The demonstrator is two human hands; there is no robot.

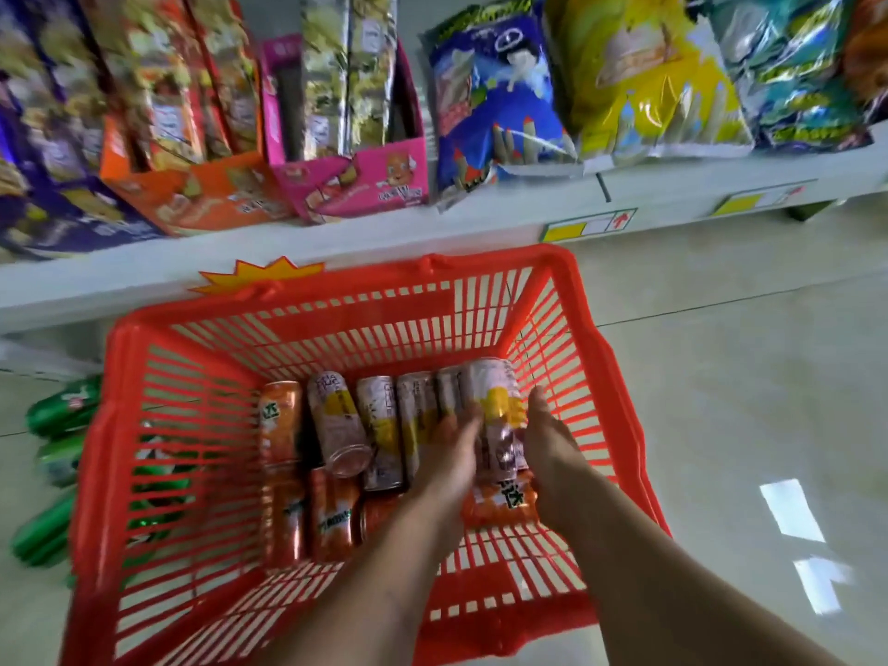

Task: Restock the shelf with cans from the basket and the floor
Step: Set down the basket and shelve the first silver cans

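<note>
A red plastic basket [115,425] stands on the floor against the shelf and holds several cans lying on their sides. Pale pink-and-yellow cans [336,420] lie in the far row, orange cans [283,516] in the near row. Both hands reach into the basket's right part. My left hand [449,454] and my right hand [548,444] press from either side on one pale pink-and-yellow can [497,406], which sits on top of the others. Green cans [62,406] lie on the floor left of the basket.
A white shelf [336,233] runs across above the basket, with price tags on its edge. It carries snack boxes [192,194] at the left and snack bags [499,103] at the right. Glossy tiled floor [745,377] lies to the right.
</note>
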